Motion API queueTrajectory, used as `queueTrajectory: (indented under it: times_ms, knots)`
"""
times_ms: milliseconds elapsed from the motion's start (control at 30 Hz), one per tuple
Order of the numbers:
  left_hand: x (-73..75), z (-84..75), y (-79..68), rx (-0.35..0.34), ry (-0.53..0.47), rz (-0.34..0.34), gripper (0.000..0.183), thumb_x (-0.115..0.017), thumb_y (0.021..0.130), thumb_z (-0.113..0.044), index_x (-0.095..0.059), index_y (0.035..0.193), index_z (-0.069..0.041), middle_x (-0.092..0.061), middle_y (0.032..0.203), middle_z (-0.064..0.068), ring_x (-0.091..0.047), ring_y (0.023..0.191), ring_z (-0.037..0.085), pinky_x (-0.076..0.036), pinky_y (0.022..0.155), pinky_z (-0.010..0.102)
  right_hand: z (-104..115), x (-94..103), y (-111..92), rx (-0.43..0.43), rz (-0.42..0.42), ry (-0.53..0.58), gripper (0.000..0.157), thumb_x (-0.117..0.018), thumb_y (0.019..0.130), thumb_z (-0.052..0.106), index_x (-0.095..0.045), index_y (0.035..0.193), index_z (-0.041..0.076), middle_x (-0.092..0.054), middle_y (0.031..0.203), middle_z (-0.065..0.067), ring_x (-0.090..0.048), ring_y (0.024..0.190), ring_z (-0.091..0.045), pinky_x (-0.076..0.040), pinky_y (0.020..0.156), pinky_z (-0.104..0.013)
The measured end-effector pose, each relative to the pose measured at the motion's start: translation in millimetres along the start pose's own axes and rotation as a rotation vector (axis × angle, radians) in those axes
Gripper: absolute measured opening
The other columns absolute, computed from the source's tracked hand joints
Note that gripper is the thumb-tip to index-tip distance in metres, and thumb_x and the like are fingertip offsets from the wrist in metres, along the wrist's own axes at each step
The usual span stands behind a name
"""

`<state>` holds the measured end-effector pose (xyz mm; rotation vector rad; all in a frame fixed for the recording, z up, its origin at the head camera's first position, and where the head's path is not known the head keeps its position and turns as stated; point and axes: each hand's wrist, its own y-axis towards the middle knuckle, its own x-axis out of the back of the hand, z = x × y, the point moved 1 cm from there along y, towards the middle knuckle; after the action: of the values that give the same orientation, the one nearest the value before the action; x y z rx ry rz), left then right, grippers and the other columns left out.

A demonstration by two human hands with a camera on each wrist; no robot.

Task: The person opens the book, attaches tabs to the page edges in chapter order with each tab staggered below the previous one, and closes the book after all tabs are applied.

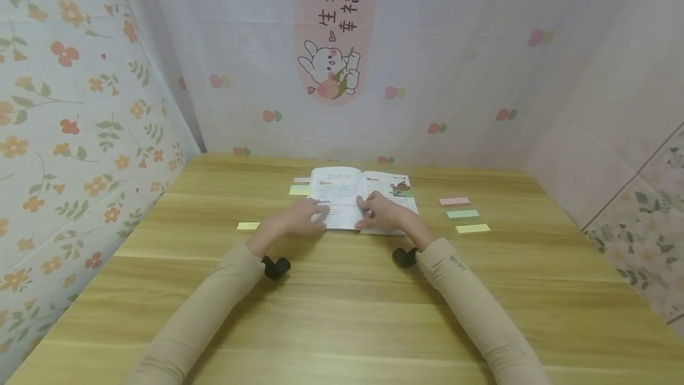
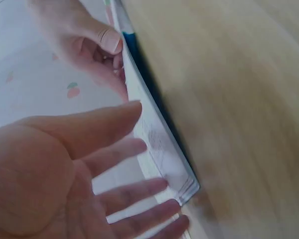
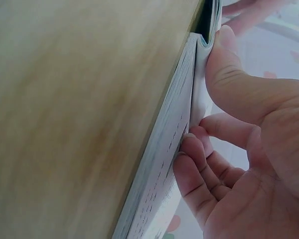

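Note:
An open book (image 1: 342,218) lies on the table, with printed text on both pages and a coloured picture at the top of the right page. My left hand (image 1: 304,218) is over the lower left page, its fingers spread and fairly straight in the left wrist view; whether they touch the paper is unclear. At the lower middle of the book, my right hand (image 1: 386,211) has its thumb (image 3: 226,59) against the paper by the fold. Its other fingers (image 3: 189,179) curl in, with tips against the right page.
Pink (image 1: 454,201), green (image 1: 462,214) and yellow (image 1: 472,229) sticky-note strips lie right of the book. Left of it are another pink (image 1: 301,180) and pale green strip (image 1: 299,189), partly under the book's edge, and a yellow strip (image 1: 248,226) by the left forearm. Patterned curtains (image 1: 240,64) surround the table (image 1: 342,325).

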<state>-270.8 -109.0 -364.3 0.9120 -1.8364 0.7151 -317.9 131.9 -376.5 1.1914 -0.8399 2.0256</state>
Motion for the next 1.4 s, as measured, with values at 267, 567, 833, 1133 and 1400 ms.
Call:
queueTrajectory:
  times_ms: [267,567,833,1133,1400]
  knots:
    - [11.8,12.9,-6.4,-0.081,-0.056,-0.036,0.054,-0.064,0.096,-0.016,-0.051,0.144,0.004,-0.053,0.144,0.022,-0.052,0.129,0.033,-0.041,0.109,0.047,1.5,-0.5,1.0,0.011,0.003,0.007,0.081,-0.068,0.097,0.034,-0.026,0.157,-0.001,-0.041,0.134,-0.026,-0.053,0.106,-0.026,-0.044,0.097,-0.042]
    - [24.7,36.6,-20.1,-0.002,-0.197,0.017,0.060,-0.073,0.090,-0.020,-0.054,0.143,0.000,-0.057,0.138,0.024,-0.053,0.129,0.040,-0.043,0.106,0.053,2.6,-0.9,-0.5,-0.006,-0.003,0.027,0.082,-0.069,0.096,0.034,-0.026,0.157,0.000,-0.042,0.134,-0.025,-0.053,0.103,-0.025,-0.045,0.095,-0.040]
    - [31.6,50.6,-32.7,0.043,-0.223,0.078,0.045,-0.075,0.089,-0.015,-0.060,0.128,0.003,-0.061,0.129,0.022,-0.054,0.123,0.040,-0.044,0.104,0.053,2.3,-1.7,-2.0,-0.016,-0.002,0.033,0.082,-0.069,0.097,0.036,-0.025,0.157,0.001,-0.040,0.138,-0.027,-0.054,0.109,-0.028,-0.044,0.101,-0.043]
    - [39.6,68.7,-43.0,0.044,-0.318,0.134,0.054,-0.085,0.079,-0.010,-0.055,0.120,0.007,-0.057,0.120,0.022,-0.053,0.113,0.037,-0.045,0.099,0.048,2.3,0.0,-4.3,-0.027,-0.011,0.046,0.082,-0.069,0.097,0.035,-0.025,0.157,0.001,-0.039,0.137,-0.026,-0.052,0.107,-0.028,-0.043,0.100,-0.044]
    - [46.8,85.9,-53.9,0.079,-0.345,0.199,0.052,-0.086,0.077,-0.004,-0.054,0.117,0.005,-0.056,0.114,0.016,-0.050,0.103,0.029,-0.044,0.089,0.036,0.9,0.2,-3.5,-0.023,-0.013,0.035,0.082,-0.069,0.096,0.036,-0.026,0.157,0.002,-0.042,0.134,-0.024,-0.051,0.105,-0.027,-0.044,0.097,-0.041]
